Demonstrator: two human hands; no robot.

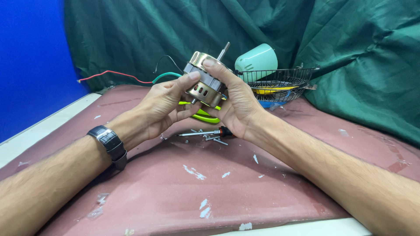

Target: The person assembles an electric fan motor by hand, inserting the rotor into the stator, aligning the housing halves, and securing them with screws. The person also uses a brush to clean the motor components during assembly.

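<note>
Both hands cradle a small fan motor (203,78) at frame centre, above the table.

Left hand (159,107) and right hand (234,102) clasp its casing between fingers and thumbs (shaft up); a slackened grip could drop it onto the screwdriver (205,133) and loose screws (214,139) below.

Yellow-green part (205,116) mostly hidden behind both hands; screwdriver (205,133) handle tucked under right hand (236,105); loose screws (214,139) too small to count.

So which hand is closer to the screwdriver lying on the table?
Right. The right hand is just above the screwdriver, its palm almost over the black handle. The left hand is farther to the left. Both hands hold the metal motor.
</note>
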